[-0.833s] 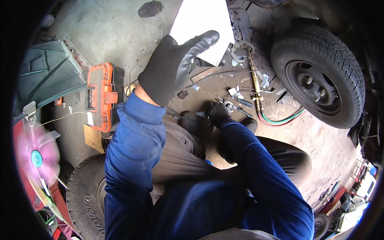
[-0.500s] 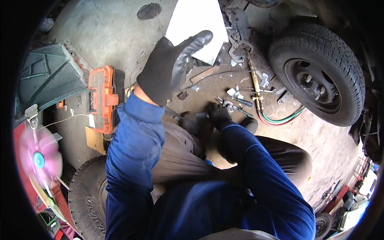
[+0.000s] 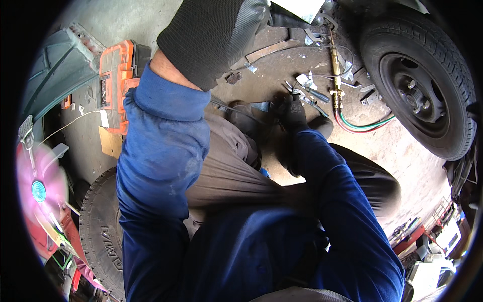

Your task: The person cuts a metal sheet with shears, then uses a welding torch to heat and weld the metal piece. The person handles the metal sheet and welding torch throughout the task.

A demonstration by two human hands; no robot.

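My left hand (image 3: 216, 43), in a black glove, is raised large at the top of the head view. Its fingers are cut off or hidden near a white sheet-like piece (image 3: 303, 7), so whether it grips that piece is unclear. Low between my shoes, my right hand (image 3: 293, 114), also in a black glove, has its fingers curled. What they close on is too dark to make out. Beside it on the floor lie metal pliers (image 3: 301, 93) and a dark-handled tool (image 3: 318, 95). A brass gas torch (image 3: 335, 70) lies further right.
A wheel with a tyre (image 3: 415, 88) stands at the right, near red and green hoses (image 3: 365, 126). On the left are an orange and black toolbox (image 3: 118, 85), a spinning pink fan (image 3: 40, 190) and another tyre (image 3: 98, 234). A flat strip (image 3: 266, 52) lies ahead.
My left hand has come up and looks larger, its thumb no longer showing. The white piece has mostly left the top of the view. The whole view has shifted; my right hand stays low between the shoes.
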